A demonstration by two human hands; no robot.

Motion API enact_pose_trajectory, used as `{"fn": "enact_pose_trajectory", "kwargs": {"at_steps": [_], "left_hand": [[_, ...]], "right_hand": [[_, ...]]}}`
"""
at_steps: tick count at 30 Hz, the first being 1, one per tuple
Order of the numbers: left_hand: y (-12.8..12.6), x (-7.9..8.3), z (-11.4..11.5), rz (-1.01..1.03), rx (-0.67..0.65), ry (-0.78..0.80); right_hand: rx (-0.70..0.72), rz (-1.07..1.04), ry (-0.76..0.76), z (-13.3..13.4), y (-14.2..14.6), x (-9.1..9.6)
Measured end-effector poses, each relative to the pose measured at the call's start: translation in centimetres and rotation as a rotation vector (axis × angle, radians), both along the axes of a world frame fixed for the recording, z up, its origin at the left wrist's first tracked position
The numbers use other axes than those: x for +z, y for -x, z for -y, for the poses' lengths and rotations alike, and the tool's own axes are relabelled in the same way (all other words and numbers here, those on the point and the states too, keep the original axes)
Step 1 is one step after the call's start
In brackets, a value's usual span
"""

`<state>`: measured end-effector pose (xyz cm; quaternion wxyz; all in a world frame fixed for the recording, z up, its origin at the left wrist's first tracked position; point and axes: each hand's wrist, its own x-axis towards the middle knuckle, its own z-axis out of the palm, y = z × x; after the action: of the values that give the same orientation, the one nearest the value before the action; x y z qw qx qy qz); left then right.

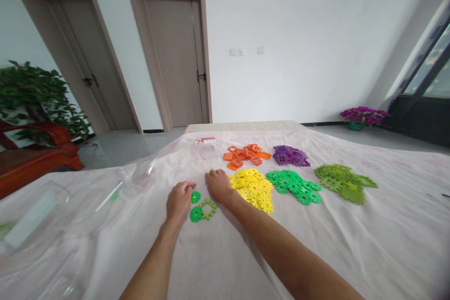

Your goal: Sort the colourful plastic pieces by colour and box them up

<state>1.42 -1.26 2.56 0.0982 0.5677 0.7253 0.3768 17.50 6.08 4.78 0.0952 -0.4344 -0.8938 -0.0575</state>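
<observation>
Notched plastic pieces [249, 180] lie in colour-sorted heaps on a cloth-covered table [207, 262]; the yellow heap [260, 194] sits just beside the right forearm. Between the two forearms a small group lies flat: an olive-green ring [208, 209], the largest of three, a lower green disc [196, 214] at its left, and an upper green disc [196, 197] by the left fingertips.

Handling, as judged: any joining calls for notch set squarely to notch, one piece steadied by its rim, the other pressed in straight. Twisting could bend the teeth.

Pose: both forearms reach forward, low over the cloth. Right hand [218, 185] is back-up, fingers bent, left of the yellow heap; a trace of yellow shows at its fingertips, grip not determinable. Left hand [180, 200] is half curled; whether it grips anything cannot be determined.
</observation>
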Motion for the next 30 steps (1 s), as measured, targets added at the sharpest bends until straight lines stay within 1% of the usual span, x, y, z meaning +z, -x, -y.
{"fn": "enact_pose_trajectory", "kwargs": {"at_steps": [3, 7, 9, 12, 14, 17, 20, 23, 26, 28, 30], "left_hand": [[0.0, -0.1, 0.0, -0.002, -0.008, -0.008], [0.0, -0.2, 0.0, -0.002, 0.003, -0.006], [0.0, -0.1, 0.0, -0.001, 0.003, -0.004], [0.0, -0.1, 0.1, 0.006, 0.0, -0.01], [0.0, 0.0, 0.1, 0.011, 0.004, -0.012], [0.0, 0.0, 0.1, 0.016, 0.002, -0.008], [0.0, 0.0, 0.1, 0.022, 0.0, -0.005], [0.1, -0.1, 0.0, 0.027, -0.01, -0.014], [0.1, -0.2, 0.0, 0.026, -0.012, -0.017], [0.2, -0.3, 0.1, 0.027, -0.008, -0.01], [0.2, -0.4, 0.1, 0.028, -0.003, -0.004]], "right_hand": [[0.003, 0.016, -0.01, 0.3, 0.0, 0.4], [-0.027, -0.043, -0.064, 0.5, -0.2, -0.2], [-0.014, -0.061, -0.092, 0.4, -0.4, -0.4], [0.018, -0.025, -0.033, 0.3, -0.5, -0.2], [0.004, 0.011, 0.015, 0.4, -0.2, 0.0], [-0.029, 0.038, 0.005, 1.2, 0.3, 0.2], [-0.032, 0.044, -0.004, 2.3, 0.2, 0.2], [0.0, 0.035, 0.007, 3.3, -1.0, 0.4], [0.022, -0.04, 0.006, 4.0, -3.0, 0.6], [-0.011, -0.134, -0.005, 4.3, -4.5, 0.7], [-0.087, -0.231, -0.026, 4.5, -5.9, 0.8]]}}
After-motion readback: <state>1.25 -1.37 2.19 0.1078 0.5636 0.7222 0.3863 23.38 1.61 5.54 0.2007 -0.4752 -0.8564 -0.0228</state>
